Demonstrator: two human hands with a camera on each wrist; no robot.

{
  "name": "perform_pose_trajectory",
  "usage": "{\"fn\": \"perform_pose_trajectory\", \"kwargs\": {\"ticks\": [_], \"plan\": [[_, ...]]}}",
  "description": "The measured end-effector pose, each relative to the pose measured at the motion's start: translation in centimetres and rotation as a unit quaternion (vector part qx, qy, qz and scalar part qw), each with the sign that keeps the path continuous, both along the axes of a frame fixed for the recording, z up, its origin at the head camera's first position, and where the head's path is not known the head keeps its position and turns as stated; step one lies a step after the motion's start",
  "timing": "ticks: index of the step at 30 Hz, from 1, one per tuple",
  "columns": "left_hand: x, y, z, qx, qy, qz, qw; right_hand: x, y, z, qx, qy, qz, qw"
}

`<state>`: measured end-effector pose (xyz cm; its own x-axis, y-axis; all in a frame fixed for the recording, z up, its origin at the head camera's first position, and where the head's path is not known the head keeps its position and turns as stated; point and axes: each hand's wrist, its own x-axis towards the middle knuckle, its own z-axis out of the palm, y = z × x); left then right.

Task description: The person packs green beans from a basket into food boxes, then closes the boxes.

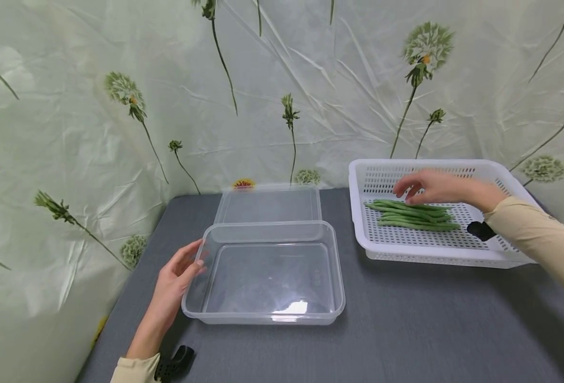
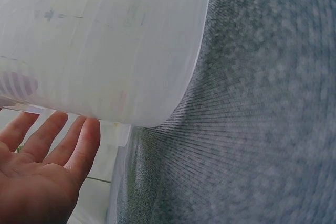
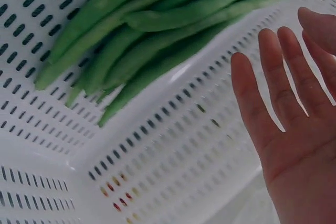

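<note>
My left hand point(image 1: 169, 287) is at the left side of a clear plastic food container point(image 1: 267, 282). Its fairly straight fingers touch the wall near the rim, and in the left wrist view the fingertips point(image 2: 90, 125) meet the cloudy side of the box. Nothing lies inside the container. Over a white perforated basket point(image 1: 373, 251) hovers my right hand point(image 1: 442, 187), fingers slightly bent and holding nothing. Below it, a bundle of green beans point(image 1: 413, 217) lies on the basket floor. In the right wrist view the open palm is beside the green beans point(image 3: 157, 30), apart from them.
A clear flat lid point(image 1: 270, 206) lies behind the container, close to the backdrop. Grey cloth point(image 1: 378, 324) covers the table. A pale curtain point(image 1: 243, 106) with dandelion prints hangs behind. The basket's raised walls surround the beans.
</note>
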<state>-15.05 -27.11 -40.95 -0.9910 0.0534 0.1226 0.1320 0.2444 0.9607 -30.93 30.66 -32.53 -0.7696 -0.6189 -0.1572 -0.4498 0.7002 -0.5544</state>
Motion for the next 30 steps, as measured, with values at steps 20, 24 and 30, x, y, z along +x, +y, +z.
{"fn": "perform_pose_trajectory", "kwargs": {"ticks": [20,24,30], "plan": [[0.1,0.1,-0.3,-0.002,-0.008,-0.001,1.0,-1.7,0.2,-4.4,-0.016,-0.012,-0.018,1.0],[0.1,0.0,-0.2,-0.001,-0.008,-0.001,1.0,-1.9,0.3,-4.6,-0.022,-0.018,-0.038,0.999],[0.0,0.1,-0.2,0.0,-0.001,0.0,1.0,-2.0,0.5,-4.3,-0.033,-0.028,-0.038,0.998]]}}
